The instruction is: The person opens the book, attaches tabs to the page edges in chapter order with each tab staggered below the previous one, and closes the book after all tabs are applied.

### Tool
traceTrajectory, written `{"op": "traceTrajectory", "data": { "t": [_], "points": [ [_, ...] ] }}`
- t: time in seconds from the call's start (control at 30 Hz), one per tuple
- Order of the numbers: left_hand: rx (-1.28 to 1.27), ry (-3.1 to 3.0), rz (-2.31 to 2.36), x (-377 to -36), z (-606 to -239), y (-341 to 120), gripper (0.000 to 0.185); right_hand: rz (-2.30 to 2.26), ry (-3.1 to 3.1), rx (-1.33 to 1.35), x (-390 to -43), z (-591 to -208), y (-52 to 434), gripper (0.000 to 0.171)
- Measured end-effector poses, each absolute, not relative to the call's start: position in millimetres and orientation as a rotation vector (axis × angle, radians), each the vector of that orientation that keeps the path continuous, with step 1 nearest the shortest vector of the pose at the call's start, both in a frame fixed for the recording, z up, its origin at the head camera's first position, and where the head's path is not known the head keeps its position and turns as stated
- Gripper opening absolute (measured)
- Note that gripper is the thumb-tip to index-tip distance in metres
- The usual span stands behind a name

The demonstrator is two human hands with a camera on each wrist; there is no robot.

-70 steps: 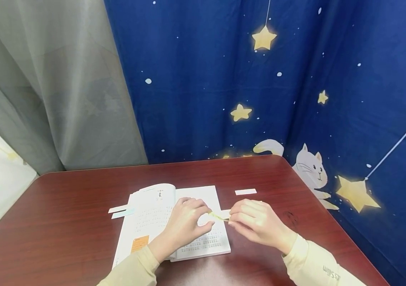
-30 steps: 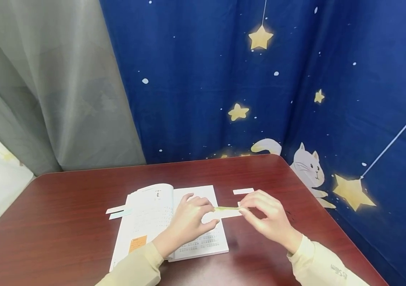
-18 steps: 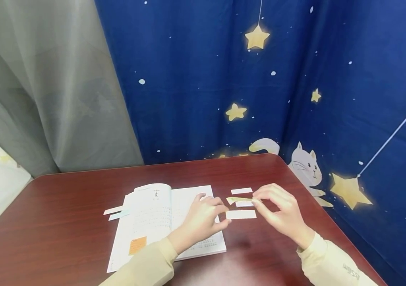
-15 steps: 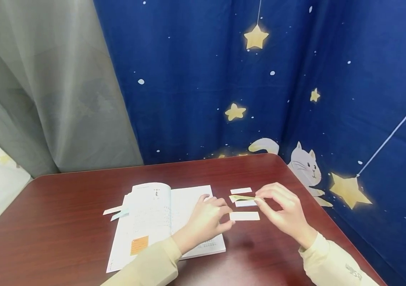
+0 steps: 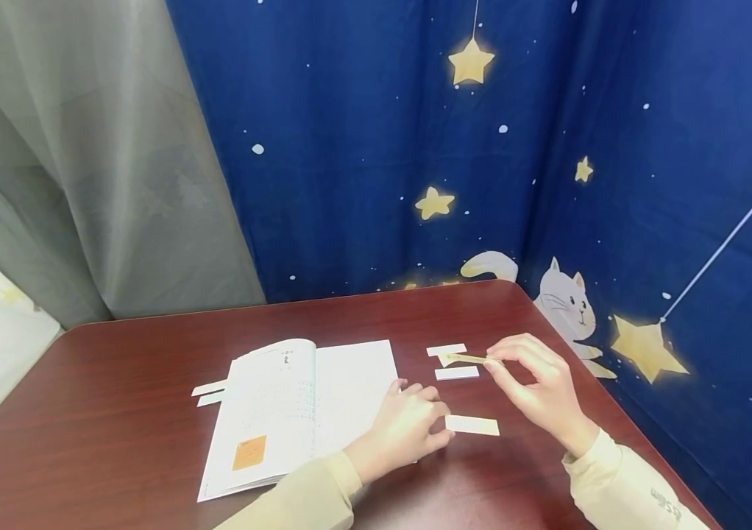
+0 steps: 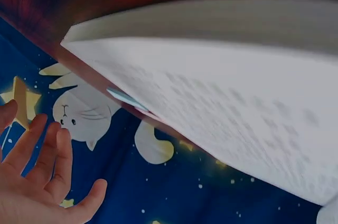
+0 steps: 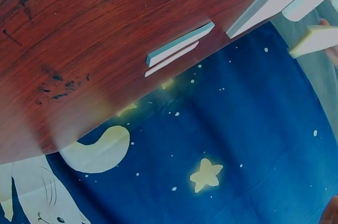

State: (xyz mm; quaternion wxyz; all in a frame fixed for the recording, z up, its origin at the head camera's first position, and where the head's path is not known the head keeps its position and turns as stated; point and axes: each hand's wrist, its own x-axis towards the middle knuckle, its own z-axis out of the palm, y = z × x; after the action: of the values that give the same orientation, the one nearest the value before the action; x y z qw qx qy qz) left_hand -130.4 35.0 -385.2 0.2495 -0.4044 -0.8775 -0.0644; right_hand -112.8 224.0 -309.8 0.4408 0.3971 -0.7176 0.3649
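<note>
In the head view my left hand [image 5: 405,427] pinches a small pad of page markers [image 5: 472,425] between thumb and fingers, off the right edge of the open book [image 5: 349,375]. The pad's yellowish edge shows in the right wrist view. My right hand [image 5: 541,383] pinches a thin yellow paper strip [image 5: 465,359] between thumb and fingertips, its free end pointing left. Two narrow marker pads [image 5: 457,373] lie on the table below that strip; one has a bluish edge in the right wrist view. In the left wrist view, my left hand's fingers [image 6: 62,155] are spread and bent, the pad out of sight.
Two paper tabs [image 5: 209,388] stick out past the book's left edge. An orange square [image 5: 249,452] is on the left page. The dark red table [image 5: 137,397] ends at a blue star-patterned curtain [image 5: 363,147] behind and to the right.
The yellow strip has come away from my left hand and moved right and slightly up with my right hand. My left hand has moved right and toward me, carrying the marker pad off the book.
</note>
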Motion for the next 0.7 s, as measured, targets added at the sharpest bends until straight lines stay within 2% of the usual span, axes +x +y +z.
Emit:
{"op": "traceTrajectory", "data": {
  "t": [0.7],
  "points": [
    [-0.939, -2.643, -0.01, -147, -408, 62, 0.019, 0.904, -1.765, 0.962, -115, -312, 230, 0.013]
  ]
}}
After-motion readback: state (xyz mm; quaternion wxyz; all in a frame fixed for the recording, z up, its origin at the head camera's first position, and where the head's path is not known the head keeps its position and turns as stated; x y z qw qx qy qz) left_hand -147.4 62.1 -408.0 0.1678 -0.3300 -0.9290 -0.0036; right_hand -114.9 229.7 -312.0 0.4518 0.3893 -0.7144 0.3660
